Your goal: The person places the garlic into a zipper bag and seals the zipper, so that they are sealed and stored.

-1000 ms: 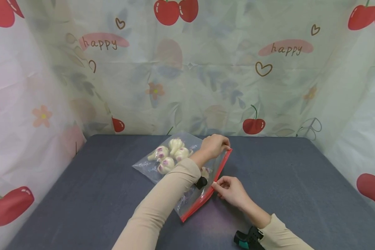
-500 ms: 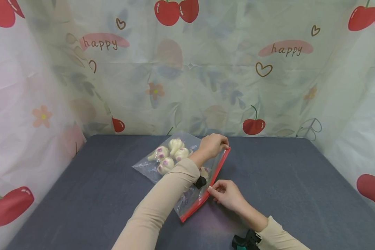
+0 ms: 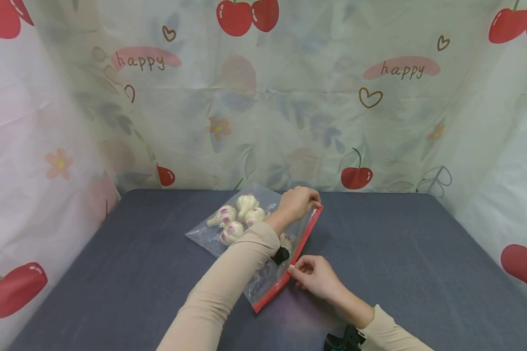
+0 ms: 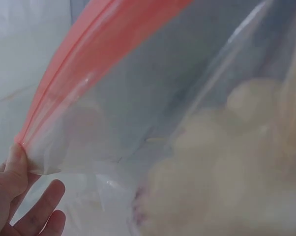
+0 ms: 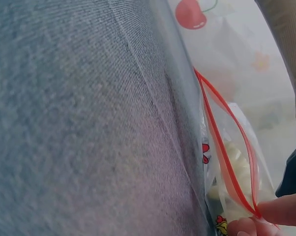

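Observation:
A clear zip bag point(image 3: 268, 282) with a red zip edge point(image 3: 309, 226) lies on the table, holding several garlic bulbs point(image 3: 232, 233). My left hand point(image 3: 297, 202) reaches across it and pinches the far end of the red edge; in the left wrist view, thumb and finger point(image 4: 17, 162) grip that corner. With thumb and fingers, my right hand point(image 3: 316, 277) pinches the red edge around its middle. In the right wrist view, the two red strips point(image 5: 226, 162) spread apart on one side of the right fingertips point(image 5: 281, 209). My left forearm hides part of the bag and its bulbs.
A dark grey table point(image 3: 399, 253) carries the bag. Patterned curtains point(image 3: 268, 122) hang behind it and at both sides. A thin looped cord point(image 3: 439, 178) is at the back right edge. Each wrist wears a black device point(image 3: 344, 339).
My right hand has slid along the red edge toward the near end, down and left in the head view. The left hand keeps its pinch and has shifted slightly left.

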A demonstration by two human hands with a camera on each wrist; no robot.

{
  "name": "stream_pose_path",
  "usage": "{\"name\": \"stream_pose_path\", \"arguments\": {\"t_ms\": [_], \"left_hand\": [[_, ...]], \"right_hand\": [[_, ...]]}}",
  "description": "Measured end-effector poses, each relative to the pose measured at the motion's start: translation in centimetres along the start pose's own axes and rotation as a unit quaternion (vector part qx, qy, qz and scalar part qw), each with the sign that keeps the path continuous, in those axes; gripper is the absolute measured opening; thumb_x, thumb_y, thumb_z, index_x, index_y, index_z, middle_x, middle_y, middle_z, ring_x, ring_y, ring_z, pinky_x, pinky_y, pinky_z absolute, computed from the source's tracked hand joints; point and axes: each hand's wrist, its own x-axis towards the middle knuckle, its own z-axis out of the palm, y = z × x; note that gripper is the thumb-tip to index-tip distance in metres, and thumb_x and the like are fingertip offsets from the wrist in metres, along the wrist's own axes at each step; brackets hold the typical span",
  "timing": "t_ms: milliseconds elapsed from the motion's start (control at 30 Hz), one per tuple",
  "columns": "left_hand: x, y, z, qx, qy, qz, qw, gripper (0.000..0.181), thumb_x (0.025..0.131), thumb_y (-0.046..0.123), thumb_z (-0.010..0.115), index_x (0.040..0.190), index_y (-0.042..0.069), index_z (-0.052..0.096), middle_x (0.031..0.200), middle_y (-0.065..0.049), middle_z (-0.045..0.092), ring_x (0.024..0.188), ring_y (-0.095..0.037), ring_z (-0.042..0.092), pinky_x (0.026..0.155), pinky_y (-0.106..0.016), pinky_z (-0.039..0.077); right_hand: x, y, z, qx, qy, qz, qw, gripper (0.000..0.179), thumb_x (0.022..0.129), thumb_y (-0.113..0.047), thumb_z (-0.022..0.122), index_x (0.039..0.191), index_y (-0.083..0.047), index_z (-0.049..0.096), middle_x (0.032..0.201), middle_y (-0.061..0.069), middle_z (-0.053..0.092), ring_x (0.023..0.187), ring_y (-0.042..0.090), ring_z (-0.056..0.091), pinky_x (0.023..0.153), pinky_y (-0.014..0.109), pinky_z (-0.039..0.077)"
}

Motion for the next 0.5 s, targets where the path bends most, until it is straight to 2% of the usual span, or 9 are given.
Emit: {"name": "stream_pose_path", "arguments": {"t_ms": [200, 500], "left_hand": [[0.01, 0.07, -0.22, 0.003, -0.003, -0.005, 1.0000, 0.017, 0.092, 0.035, 0.055, 0.092, 0.025, 0.068, 0.091, 0.009, 0.068, 0.068, -0.008, 0.057, 0.057, -0.020, 0.041], [0.09, 0.04, -0.30, 0.006, -0.002, -0.014, 0.9999, 0.015, 0.092, 0.033, 0.055, 0.091, 0.026, 0.068, 0.094, 0.010, 0.069, 0.070, -0.009, 0.058, 0.057, -0.021, 0.041]], "right_hand": [[-0.03, 0.07, 0.37, 0.001, -0.025, -0.017, 0.9995, 0.021, 0.087, -0.015, 0.064, 0.078, 0.004, 0.063, 0.065, 0.016, 0.066, 0.053, 0.014, 0.061, 0.048, 0.028, 0.050], [-0.35, -0.04, 0.77, 0.005, -0.038, -0.017, 0.9991, 0.021, 0.088, -0.015, 0.064, 0.079, 0.004, 0.063, 0.067, 0.018, 0.066, 0.054, 0.015, 0.061, 0.049, 0.031, 0.051]]}}
